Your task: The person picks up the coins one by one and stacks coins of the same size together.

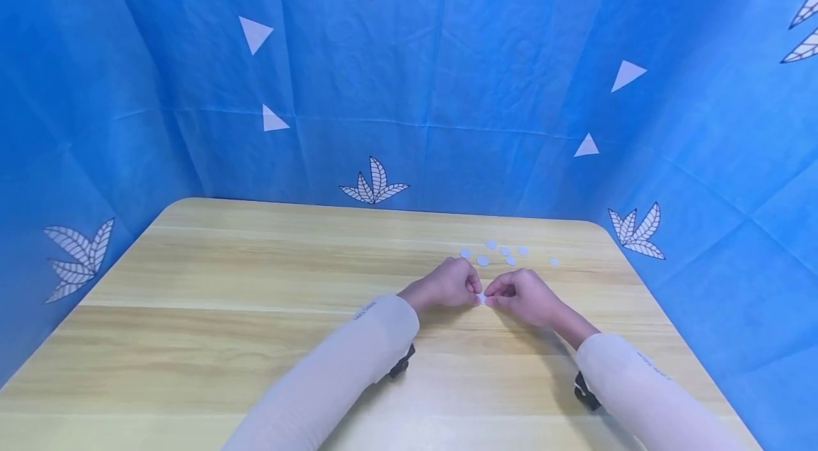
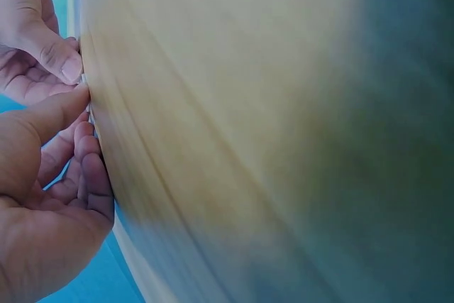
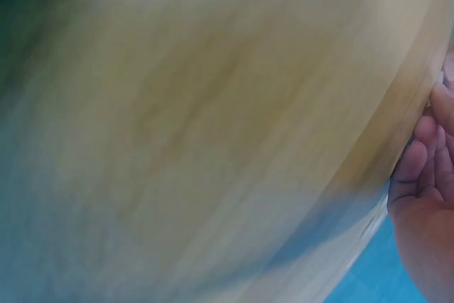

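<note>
White piece (image 1: 482, 299): sitting between left hand (image 1: 456, 283) and right hand (image 1: 529, 297), being pinched from both sides; fingers are partly covering it, so full outline isn't showing.
Left grip: thumb and fingertip are pinching the piece's left side; other fingers are curling inward.
Right grip: thumb and fingertip are pinching its right side, facing the left ones, just beside them.
Table (image 1: 255, 280): light wood-grain top is lying under both hands, which are working low over its right half; can't tell if piece is touching it.
Loose discs (image 1: 483, 261): seven pale ones are lying just past the hands, six clustering, one sitting apart to the right.
Backdrop (image 1: 358, 67): blue creased cloth is hanging left, back and right, showing white triangles and leaf prints.
Sleeves (image 1: 332, 373): pale; forearms are reaching in from the bottom edge, angling toward each other.
Wrist devices (image 1: 402, 361): black, sitting under the cuffs.
</note>
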`<state>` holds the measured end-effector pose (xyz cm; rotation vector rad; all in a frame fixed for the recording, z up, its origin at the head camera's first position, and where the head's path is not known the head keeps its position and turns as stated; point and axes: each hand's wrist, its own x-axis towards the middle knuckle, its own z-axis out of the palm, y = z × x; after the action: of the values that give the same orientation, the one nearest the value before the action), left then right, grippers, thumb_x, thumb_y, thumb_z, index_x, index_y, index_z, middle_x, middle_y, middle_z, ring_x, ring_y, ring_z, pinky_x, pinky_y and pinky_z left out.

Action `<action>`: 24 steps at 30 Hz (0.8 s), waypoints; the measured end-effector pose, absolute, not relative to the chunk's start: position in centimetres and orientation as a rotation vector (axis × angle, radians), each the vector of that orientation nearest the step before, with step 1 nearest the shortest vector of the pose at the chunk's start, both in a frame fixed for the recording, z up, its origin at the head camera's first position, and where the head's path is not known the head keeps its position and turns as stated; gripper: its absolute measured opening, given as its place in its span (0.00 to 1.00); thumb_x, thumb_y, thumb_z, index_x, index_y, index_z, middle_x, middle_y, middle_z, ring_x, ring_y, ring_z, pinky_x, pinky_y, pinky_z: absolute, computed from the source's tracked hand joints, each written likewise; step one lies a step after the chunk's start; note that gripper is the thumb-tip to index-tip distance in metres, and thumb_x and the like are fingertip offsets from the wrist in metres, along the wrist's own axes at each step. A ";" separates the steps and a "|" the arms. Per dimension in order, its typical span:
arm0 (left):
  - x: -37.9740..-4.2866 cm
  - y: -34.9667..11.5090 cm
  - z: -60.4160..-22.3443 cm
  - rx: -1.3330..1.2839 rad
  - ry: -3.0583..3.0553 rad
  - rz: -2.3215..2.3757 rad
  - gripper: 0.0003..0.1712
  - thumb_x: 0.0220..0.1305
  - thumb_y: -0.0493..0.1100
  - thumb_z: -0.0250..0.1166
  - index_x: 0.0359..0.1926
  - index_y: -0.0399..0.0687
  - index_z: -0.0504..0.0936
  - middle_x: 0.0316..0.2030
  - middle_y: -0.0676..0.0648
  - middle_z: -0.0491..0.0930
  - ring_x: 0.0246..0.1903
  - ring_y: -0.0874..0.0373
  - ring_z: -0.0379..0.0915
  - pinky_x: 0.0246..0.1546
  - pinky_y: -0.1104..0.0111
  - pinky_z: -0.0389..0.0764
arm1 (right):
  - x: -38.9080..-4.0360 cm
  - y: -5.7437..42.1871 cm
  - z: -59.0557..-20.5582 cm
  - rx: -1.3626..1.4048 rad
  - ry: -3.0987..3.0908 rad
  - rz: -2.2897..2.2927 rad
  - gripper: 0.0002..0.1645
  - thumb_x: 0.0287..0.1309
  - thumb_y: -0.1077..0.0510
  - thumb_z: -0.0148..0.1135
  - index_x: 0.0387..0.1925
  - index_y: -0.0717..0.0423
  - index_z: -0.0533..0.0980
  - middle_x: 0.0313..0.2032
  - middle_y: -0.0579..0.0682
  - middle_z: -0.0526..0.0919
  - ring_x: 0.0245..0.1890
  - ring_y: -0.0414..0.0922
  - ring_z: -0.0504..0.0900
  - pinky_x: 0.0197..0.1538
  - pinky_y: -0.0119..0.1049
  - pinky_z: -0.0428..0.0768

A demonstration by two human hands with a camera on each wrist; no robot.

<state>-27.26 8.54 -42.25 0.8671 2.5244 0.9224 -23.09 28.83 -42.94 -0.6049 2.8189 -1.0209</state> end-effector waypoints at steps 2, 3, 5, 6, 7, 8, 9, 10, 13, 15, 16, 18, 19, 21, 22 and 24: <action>-27.3 8.6 -42.2 0.868 2.525 0.921 0.05 0.60 0.38 0.76 0.36 0.47 0.88 0.29 0.56 0.81 0.33 0.65 0.75 0.38 0.77 0.77 | -23.1 28.9 -42.9 -0.604 2.823 -1.015 0.03 0.60 0.63 0.72 0.37 0.55 0.87 0.29 0.42 0.87 0.27 0.38 0.82 0.34 0.32 0.82; -27.3 8.6 -42.2 0.868 2.525 0.924 0.04 0.60 0.38 0.76 0.36 0.46 0.88 0.29 0.56 0.81 0.33 0.65 0.75 0.38 0.77 0.77 | -23.0 28.9 -42.9 -0.600 2.825 -1.014 0.03 0.60 0.63 0.72 0.37 0.55 0.87 0.29 0.42 0.87 0.27 0.38 0.82 0.34 0.31 0.82; -27.2 8.7 -42.2 0.863 2.526 0.927 0.04 0.60 0.38 0.76 0.36 0.46 0.88 0.28 0.56 0.81 0.32 0.65 0.75 0.38 0.77 0.77 | -23.0 28.9 -42.8 -0.591 2.825 -1.016 0.04 0.60 0.63 0.72 0.37 0.55 0.87 0.29 0.42 0.87 0.27 0.39 0.82 0.34 0.32 0.81; -27.2 8.7 -42.1 0.861 2.528 0.928 0.04 0.60 0.37 0.76 0.36 0.45 0.89 0.28 0.56 0.81 0.32 0.65 0.75 0.38 0.77 0.77 | -23.0 29.0 -42.8 -0.588 2.825 -1.017 0.04 0.60 0.63 0.72 0.37 0.55 0.87 0.29 0.42 0.87 0.27 0.39 0.82 0.34 0.32 0.81; -27.2 8.7 -42.1 0.857 2.528 0.928 0.05 0.60 0.37 0.76 0.36 0.45 0.89 0.28 0.56 0.81 0.32 0.65 0.75 0.37 0.77 0.77 | -23.0 29.0 -42.8 -0.584 2.823 -1.019 0.03 0.60 0.63 0.72 0.37 0.55 0.87 0.29 0.42 0.87 0.27 0.39 0.81 0.34 0.32 0.81; -27.2 8.8 -42.1 0.854 2.530 0.928 0.05 0.59 0.37 0.76 0.36 0.45 0.89 0.28 0.56 0.81 0.32 0.65 0.75 0.37 0.77 0.77 | -23.0 29.0 -42.8 -0.580 2.819 -1.023 0.03 0.60 0.63 0.72 0.37 0.55 0.87 0.29 0.42 0.87 0.28 0.39 0.82 0.34 0.32 0.81; -27.2 8.8 -42.1 0.849 2.531 0.928 0.05 0.60 0.38 0.76 0.36 0.45 0.89 0.28 0.56 0.81 0.32 0.65 0.75 0.37 0.76 0.77 | -23.0 29.0 -42.8 -0.576 2.814 -1.026 0.03 0.60 0.63 0.72 0.37 0.55 0.87 0.29 0.42 0.87 0.28 0.39 0.82 0.34 0.32 0.81; -27.1 8.8 -42.1 0.844 2.532 0.926 0.05 0.59 0.38 0.76 0.36 0.45 0.89 0.28 0.56 0.81 0.32 0.65 0.75 0.37 0.76 0.77 | -23.1 29.0 -42.8 -0.574 2.810 -1.028 0.03 0.60 0.63 0.72 0.37 0.55 0.87 0.29 0.43 0.87 0.28 0.40 0.82 0.35 0.32 0.81; -27.0 8.8 -42.1 0.834 2.532 0.929 0.05 0.59 0.38 0.76 0.36 0.45 0.89 0.28 0.56 0.82 0.31 0.65 0.75 0.37 0.76 0.78 | -23.0 29.1 -42.8 -0.570 2.799 -1.033 0.03 0.60 0.62 0.73 0.37 0.54 0.87 0.29 0.42 0.87 0.29 0.40 0.82 0.35 0.32 0.81; -26.9 8.8 -42.2 0.830 2.532 0.931 0.05 0.59 0.37 0.76 0.36 0.46 0.89 0.28 0.56 0.82 0.31 0.65 0.75 0.37 0.76 0.78 | -23.0 29.0 -42.9 -0.570 2.797 -1.036 0.03 0.60 0.62 0.73 0.37 0.54 0.87 0.29 0.43 0.87 0.28 0.40 0.82 0.35 0.32 0.81; -26.8 8.8 -42.2 0.830 2.528 0.935 0.05 0.59 0.37 0.76 0.36 0.45 0.89 0.28 0.56 0.82 0.32 0.64 0.76 0.37 0.76 0.78 | -23.0 29.0 -42.9 -0.569 2.797 -1.036 0.03 0.60 0.62 0.73 0.37 0.54 0.87 0.29 0.43 0.87 0.28 0.40 0.82 0.35 0.32 0.81; -26.8 8.7 -42.2 0.832 2.524 0.933 0.05 0.59 0.37 0.76 0.37 0.45 0.89 0.28 0.56 0.82 0.32 0.64 0.76 0.37 0.76 0.78 | -22.9 29.0 -42.9 -0.573 2.791 -1.043 0.03 0.60 0.62 0.73 0.37 0.55 0.87 0.30 0.43 0.88 0.28 0.40 0.82 0.34 0.32 0.82; -26.8 8.7 -42.2 0.836 2.523 0.927 0.05 0.59 0.37 0.76 0.37 0.45 0.89 0.28 0.56 0.82 0.32 0.65 0.76 0.37 0.76 0.78 | -22.8 28.9 -42.9 -0.576 2.786 -1.047 0.03 0.60 0.62 0.73 0.37 0.55 0.87 0.30 0.43 0.88 0.28 0.40 0.82 0.34 0.32 0.82; -26.7 8.4 -42.1 0.846 2.514 0.915 0.05 0.59 0.37 0.76 0.37 0.46 0.89 0.28 0.56 0.82 0.32 0.65 0.76 0.37 0.76 0.78 | -22.7 28.8 -42.8 -0.579 2.779 -1.051 0.03 0.59 0.63 0.73 0.37 0.56 0.87 0.31 0.44 0.88 0.28 0.40 0.82 0.34 0.32 0.82; -26.7 8.3 -42.0 0.854 2.508 0.908 0.05 0.59 0.38 0.76 0.37 0.46 0.89 0.28 0.56 0.82 0.32 0.65 0.76 0.37 0.76 0.78 | -22.6 28.7 -42.8 -0.586 2.773 -1.055 0.04 0.59 0.63 0.73 0.37 0.56 0.87 0.31 0.44 0.89 0.28 0.40 0.82 0.34 0.32 0.82; -26.7 8.0 -42.0 0.867 2.495 0.900 0.05 0.59 0.38 0.76 0.36 0.46 0.89 0.28 0.56 0.82 0.32 0.65 0.76 0.37 0.76 0.78 | -22.5 28.4 -42.8 -0.603 2.766 -1.057 0.04 0.59 0.63 0.73 0.37 0.56 0.87 0.32 0.44 0.89 0.28 0.40 0.82 0.33 0.32 0.82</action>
<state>-26.75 7.95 -42.00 0.8671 2.4947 0.9000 -22.48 28.42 -42.85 -0.6035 2.7657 -1.0570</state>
